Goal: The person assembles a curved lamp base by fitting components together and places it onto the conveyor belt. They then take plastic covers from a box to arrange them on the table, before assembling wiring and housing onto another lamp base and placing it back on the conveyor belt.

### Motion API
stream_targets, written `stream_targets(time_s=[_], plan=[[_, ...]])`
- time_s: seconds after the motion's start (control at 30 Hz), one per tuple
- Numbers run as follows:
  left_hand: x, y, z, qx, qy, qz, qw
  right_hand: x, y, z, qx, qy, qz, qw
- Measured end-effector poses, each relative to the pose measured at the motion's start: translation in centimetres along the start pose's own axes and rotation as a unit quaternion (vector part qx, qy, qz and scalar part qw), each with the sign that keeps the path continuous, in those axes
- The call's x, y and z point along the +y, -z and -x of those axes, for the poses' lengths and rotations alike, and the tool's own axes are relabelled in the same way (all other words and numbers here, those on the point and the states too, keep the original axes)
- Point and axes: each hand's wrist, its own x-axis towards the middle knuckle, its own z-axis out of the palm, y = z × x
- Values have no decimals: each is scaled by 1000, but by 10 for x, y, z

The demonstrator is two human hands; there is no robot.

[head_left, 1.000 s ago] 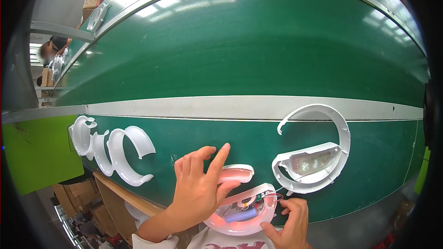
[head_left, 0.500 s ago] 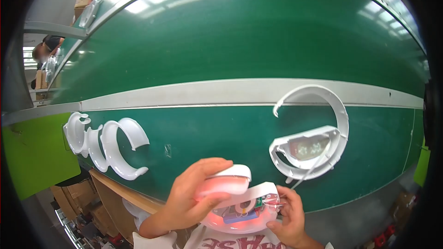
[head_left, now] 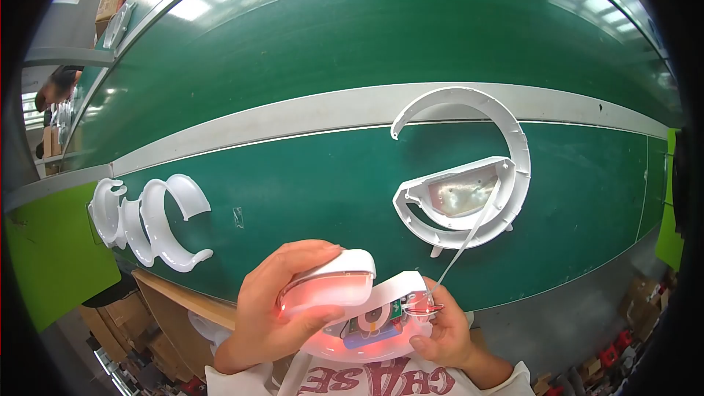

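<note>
My left hand (head_left: 275, 308) is closed round a white curved cover (head_left: 330, 290) that glows pink underneath. Just right of the cover, my right hand (head_left: 449, 330) grips the right end of a white rounded housing (head_left: 367, 352), lit pinkish red inside. A blue cylinder (head_left: 370, 338), a green circuit board (head_left: 397, 311) and thin red wires show in the housing's opening. From the right hand a pale flat cable (head_left: 469, 238) runs up to a large white curved frame (head_left: 522, 169) with a translucent panel (head_left: 462, 196) in its lower part.
Several white curved shells (head_left: 158, 227) lie at the left of the green work surface (head_left: 315, 176). A pale rail (head_left: 293, 117) crosses behind them. Green mats (head_left: 55, 257) flank the surface. A person (head_left: 59, 86) is at the far left, and cardboard boxes (head_left: 125, 319) stand below.
My left hand has closed round the cover and lifted it over the housing's left part. My right hand now grips the housing's end. The view has shifted, so the table items appear higher and further left.
</note>
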Motion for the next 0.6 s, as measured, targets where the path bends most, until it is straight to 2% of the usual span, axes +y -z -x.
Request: stream_targets(time_s=[0.07, 0.27, 0.47, 0.57, 0.6], plan=[[2, -2, 1, 4, -30, -35, 999, 5, 4, 0, -15, 3, -17, 1000], [11, -3, 3, -1, -29, -60, 998, 12, 7, -1, -33, 5, -48, 998], [3, -1, 3, -6, 23, -23, 999, 2, 1, -3, 2, -11, -28, 1000], [2, 3, -2, -29, 88, 147, 985, -4, -2, -5, 34, -19, -36, 999], [-6, 8, -2, -45, 93, 261, 960, -3, -3, -5, 53, -21, -57, 997]])
